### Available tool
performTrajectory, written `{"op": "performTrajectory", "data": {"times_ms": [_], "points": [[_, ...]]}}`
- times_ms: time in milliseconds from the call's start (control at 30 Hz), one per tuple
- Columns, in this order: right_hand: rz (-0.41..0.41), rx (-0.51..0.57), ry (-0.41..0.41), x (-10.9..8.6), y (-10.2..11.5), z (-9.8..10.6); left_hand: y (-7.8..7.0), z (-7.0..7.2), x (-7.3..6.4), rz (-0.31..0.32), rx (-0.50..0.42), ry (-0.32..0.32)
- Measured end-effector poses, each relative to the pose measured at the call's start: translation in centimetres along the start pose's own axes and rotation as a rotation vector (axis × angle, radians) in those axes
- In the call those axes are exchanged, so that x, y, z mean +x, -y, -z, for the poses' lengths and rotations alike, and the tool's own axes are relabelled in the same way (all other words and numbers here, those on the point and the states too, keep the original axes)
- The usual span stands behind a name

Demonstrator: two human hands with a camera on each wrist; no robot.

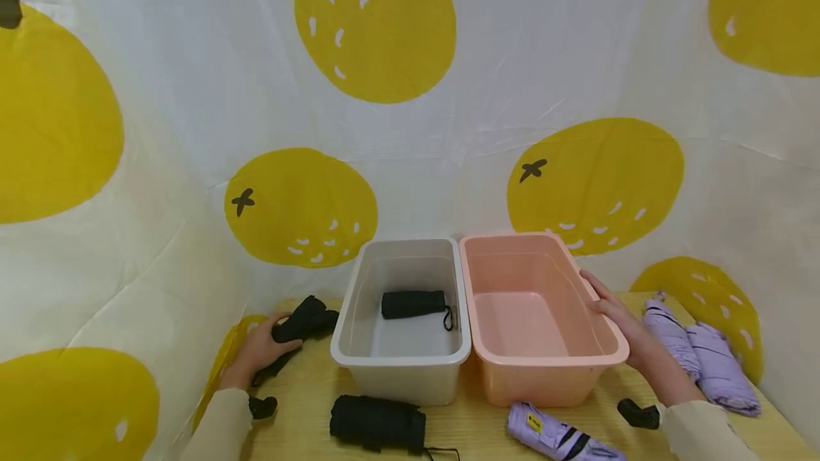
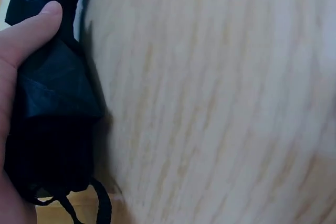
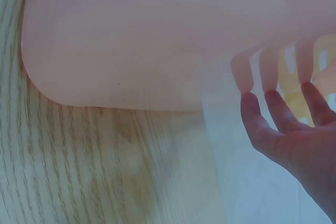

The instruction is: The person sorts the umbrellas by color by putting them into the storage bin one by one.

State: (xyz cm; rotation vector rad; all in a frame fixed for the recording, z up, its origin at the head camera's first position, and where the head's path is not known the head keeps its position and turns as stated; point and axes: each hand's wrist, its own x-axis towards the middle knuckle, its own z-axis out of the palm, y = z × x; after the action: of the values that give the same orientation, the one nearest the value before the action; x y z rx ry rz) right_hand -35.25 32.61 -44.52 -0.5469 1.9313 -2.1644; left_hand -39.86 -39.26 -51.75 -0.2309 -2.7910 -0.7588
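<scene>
My left hand (image 1: 260, 347) grips a black folded umbrella (image 1: 305, 319) at the left of the grey bin, its thumb lying across the fabric. A thin wrist loop (image 2: 102, 203) hangs from the umbrella's end in the left wrist view. My right hand (image 1: 618, 315) holds the right rim of the pink bin (image 1: 544, 383), the thumb over the rim. In the right wrist view, its fingertips (image 3: 249, 100) meet the bin's outer wall. Inside the grey bin (image 1: 400, 360) lies another black folded umbrella (image 1: 413, 304).
A black folded umbrella (image 1: 378, 424) lies in front of the grey bin, and a purple one (image 1: 564, 440) before the pink bin. Two more purple bundles (image 1: 669, 333) lie at the right on the wooden table (image 1: 301, 411). A fruit-print cloth (image 1: 474, 105) hangs behind.
</scene>
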Motion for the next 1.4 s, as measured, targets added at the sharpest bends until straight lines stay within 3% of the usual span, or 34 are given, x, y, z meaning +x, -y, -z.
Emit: {"op": "performTrajectory", "data": {"times_ms": [100, 300, 667, 867, 1167, 1400], "points": [[0.014, 0.004, 0.011, -0.3, -0.2, -0.1, -0.1, -0.2, -0.5, 0.042, -0.074, 0.003], [0.030, 0.016, -0.003, -0.3, -0.3, 0.0, -0.7, 0.3, -0.1, 0.044, -0.127, 0.026], [0.021, 0.017, -0.002, -0.4, -1.3, -0.6, -1.7, 3.7, 0.2, -0.084, -0.137, -0.005], [0.002, -0.004, -0.028, -0.4, -0.7, -0.4, -4.2, 6.2, 1.2, -0.103, -0.128, -0.013], [-0.001, -0.026, -0.035, -0.1, 0.0, -0.4, -8.5, 9.9, 3.0, -0.188, -0.082, -0.063], [-0.031, -0.029, -0.055, -0.6, -0.2, -0.5, -12.4, 11.2, 4.5, -0.231, -0.064, -0.038]]}}
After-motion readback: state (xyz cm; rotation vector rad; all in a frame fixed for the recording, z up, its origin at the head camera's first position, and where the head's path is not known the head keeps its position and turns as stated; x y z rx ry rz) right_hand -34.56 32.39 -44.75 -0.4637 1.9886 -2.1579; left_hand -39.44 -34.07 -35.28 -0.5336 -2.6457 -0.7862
